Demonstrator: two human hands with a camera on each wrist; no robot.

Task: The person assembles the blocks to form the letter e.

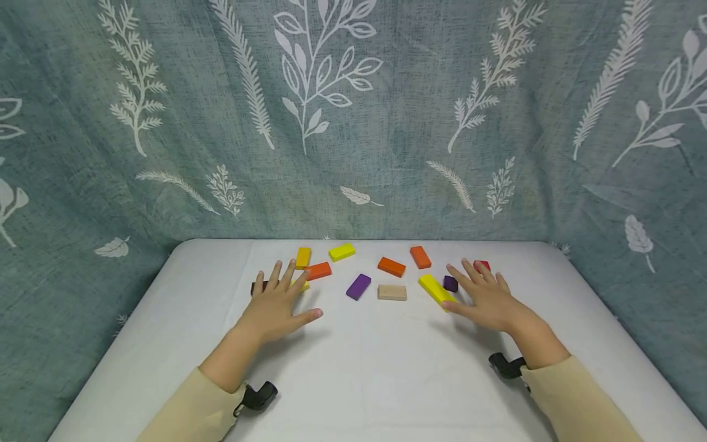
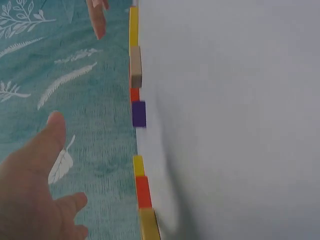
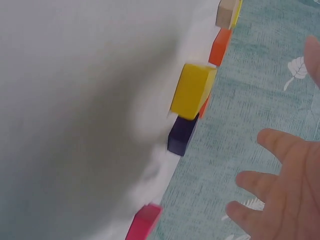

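My left hand [image 1: 276, 310] hovers over the left of the table with fingers spread, holding nothing. Under its fingertips are a dark brown block [image 1: 257, 287] and a yellow block [image 1: 302, 286], both partly hidden. An amber block [image 1: 303, 257] and an orange-red block [image 1: 318, 271] lie just beyond. Fingers also spread and holding nothing, my right hand [image 1: 488, 302] hovers at the right. A long yellow block [image 1: 433, 289] is by its thumb, a dark purple block [image 1: 450, 283] by its fingers, and a red block [image 1: 482, 266] behind them. Between the hands lie a purple block [image 1: 359, 286] and a plain wooden block [image 1: 392, 293].
A bright yellow block [image 1: 342, 252] and two orange blocks, one [image 1: 391, 266] nearer and one [image 1: 420, 257] farther, lie toward the back of the white table [image 1: 353, 368]. A green leaf-patterned cloth [image 1: 409, 123] hangs behind the table and at its sides.
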